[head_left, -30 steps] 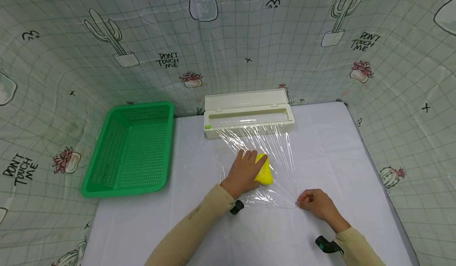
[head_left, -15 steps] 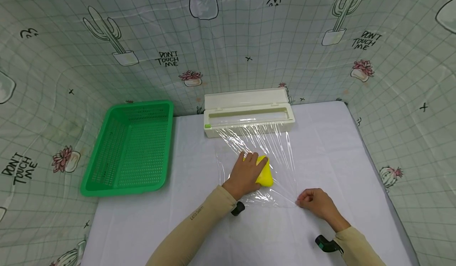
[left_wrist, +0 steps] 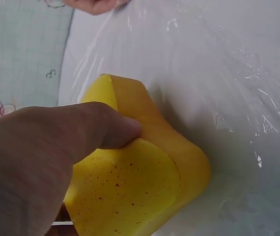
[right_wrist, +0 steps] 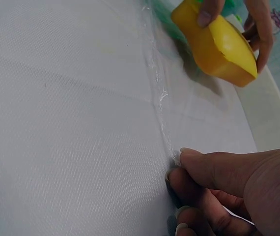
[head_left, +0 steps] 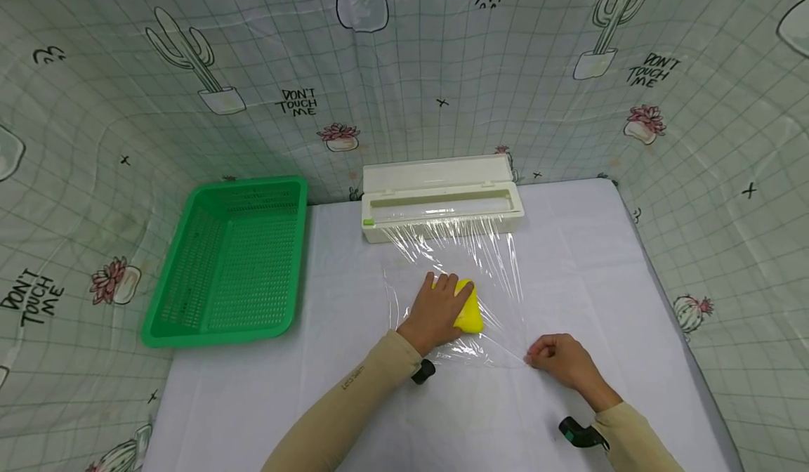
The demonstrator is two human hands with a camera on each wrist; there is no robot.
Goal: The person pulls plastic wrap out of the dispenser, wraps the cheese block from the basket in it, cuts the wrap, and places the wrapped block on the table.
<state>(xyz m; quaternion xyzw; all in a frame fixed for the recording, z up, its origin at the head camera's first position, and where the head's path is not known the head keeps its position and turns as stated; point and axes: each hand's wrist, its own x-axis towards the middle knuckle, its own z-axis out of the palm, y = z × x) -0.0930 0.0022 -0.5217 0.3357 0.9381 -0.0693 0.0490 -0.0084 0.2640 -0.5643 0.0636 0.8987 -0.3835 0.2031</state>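
Note:
My left hand (head_left: 436, 314) grips a yellow block (head_left: 469, 313) with wavy, lobed sides, over a sheet of clear plastic wrap (head_left: 496, 275). In the left wrist view the thumb lies across the block (left_wrist: 130, 187), whose top face carries small brown specks; the other fingers are mostly hidden. What kind of thing the block is, I cannot tell. My right hand (head_left: 561, 361) pinches the near right corner of the wrap between thumb and forefinger. The wrap runs out from a white cling-film dispenser (head_left: 442, 230), its lid raised.
To the left stands a green perforated plastic basket (head_left: 293, 268). A white cloth (head_left: 581, 261) covers the table. Behind and around it hangs a grid-patterned curtain (head_left: 404, 86) printed with cacti.
My left hand has shifted slightly toward the near side with the yellow block. The right hand keeps its pinch on the wrap corner, almost still.

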